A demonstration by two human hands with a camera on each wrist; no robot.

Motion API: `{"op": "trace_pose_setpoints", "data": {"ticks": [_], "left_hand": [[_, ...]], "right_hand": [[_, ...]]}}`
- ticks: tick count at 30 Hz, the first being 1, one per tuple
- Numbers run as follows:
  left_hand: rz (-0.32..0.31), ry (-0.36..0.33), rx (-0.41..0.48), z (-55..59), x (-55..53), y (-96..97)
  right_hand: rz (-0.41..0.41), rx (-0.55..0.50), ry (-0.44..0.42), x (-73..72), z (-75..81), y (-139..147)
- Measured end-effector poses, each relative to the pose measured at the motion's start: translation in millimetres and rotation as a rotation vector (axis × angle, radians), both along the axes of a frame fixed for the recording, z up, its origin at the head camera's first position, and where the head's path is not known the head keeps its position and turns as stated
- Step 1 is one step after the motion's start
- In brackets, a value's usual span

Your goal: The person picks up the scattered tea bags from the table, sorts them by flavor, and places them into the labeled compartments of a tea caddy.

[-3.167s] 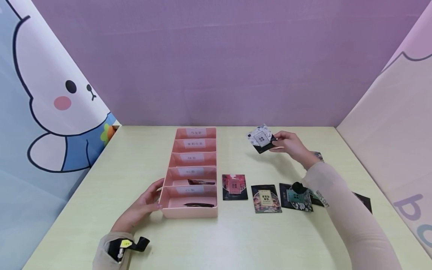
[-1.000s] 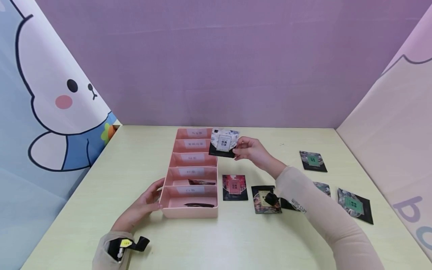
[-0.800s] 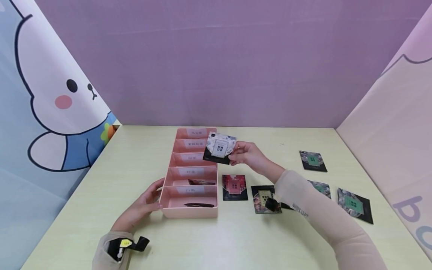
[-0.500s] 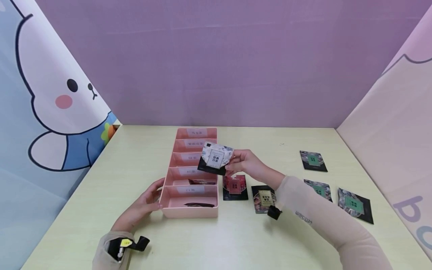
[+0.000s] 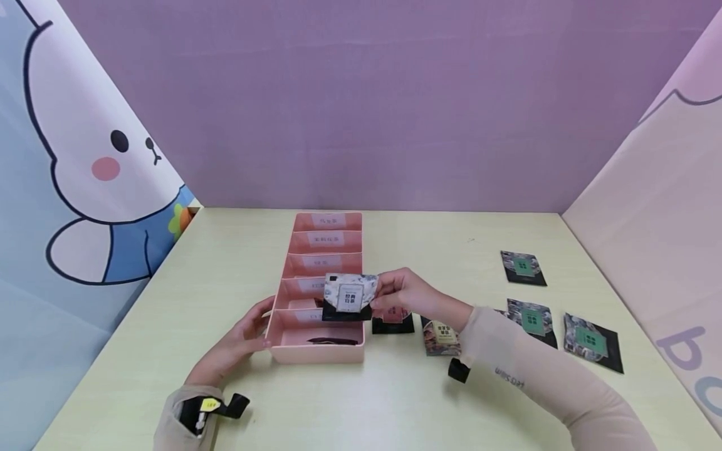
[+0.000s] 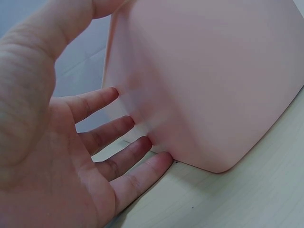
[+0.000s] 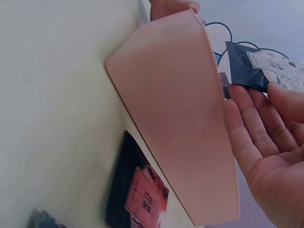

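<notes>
My right hand point(image 5: 406, 293) pinches a black-and-white tea sachet point(image 5: 351, 293) between thumb and fingers. The sachet hangs face-up above the front part of a long pink divided box point(image 5: 318, 356), covering part of its second compartment from the front. In the right wrist view the sachet point(image 7: 270, 68) stands above the box's rim. My left hand point(image 5: 242, 335) rests against the box's front left corner; in the left wrist view its spread fingers point(image 6: 128, 152) touch the pink wall. A dark sachet point(image 5: 333, 341) lies in the front compartment. White labels mark the compartments.
Right of the box lie a red sachet point(image 5: 393, 322) and a tan-labelled sachet point(image 5: 440, 341), each partly covered by the right hand or sleeve. Green-labelled sachets point(image 5: 523, 267) are spread farther right. A purple backdrop point(image 5: 383, 113) closes off the table's back edge.
My right hand has carried the sachet leftward from the table's right side, then toward me along the box, lowering it over the front compartments. The left hand and box have stayed put.
</notes>
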State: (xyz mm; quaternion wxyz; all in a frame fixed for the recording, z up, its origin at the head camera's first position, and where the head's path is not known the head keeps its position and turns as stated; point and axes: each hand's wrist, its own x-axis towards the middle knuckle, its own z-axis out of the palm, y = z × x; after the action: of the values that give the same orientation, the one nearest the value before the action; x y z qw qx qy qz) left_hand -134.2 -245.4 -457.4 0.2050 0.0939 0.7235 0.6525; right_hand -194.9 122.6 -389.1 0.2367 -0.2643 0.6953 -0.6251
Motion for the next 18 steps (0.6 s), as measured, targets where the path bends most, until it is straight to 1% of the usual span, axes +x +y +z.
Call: {"op": "trace_pose_setpoints", "data": {"ticks": [4, 12, 15, 18], "left_hand": [[0.004, 0.007, -0.007, 0.0, -0.1, -0.5], [0.010, 0.006, -0.008, -1.6, -1.2, 0.0], [0.010, 0.004, -0.010, -1.2, -1.2, -0.4], [0.002, 0.004, -0.008, -0.3, -1.2, -0.5]], "right_hand": [[0.011, 0.034, 0.052, 4.3, -2.4, -5], [0.026, 0.007, 0.157, 9.9, -6.8, -13], [0.040, 0.025, 0.200, 11.9, -7.9, -15], [0.056, 0.051, 0.223, 15.0, -8.6, -17]]}}
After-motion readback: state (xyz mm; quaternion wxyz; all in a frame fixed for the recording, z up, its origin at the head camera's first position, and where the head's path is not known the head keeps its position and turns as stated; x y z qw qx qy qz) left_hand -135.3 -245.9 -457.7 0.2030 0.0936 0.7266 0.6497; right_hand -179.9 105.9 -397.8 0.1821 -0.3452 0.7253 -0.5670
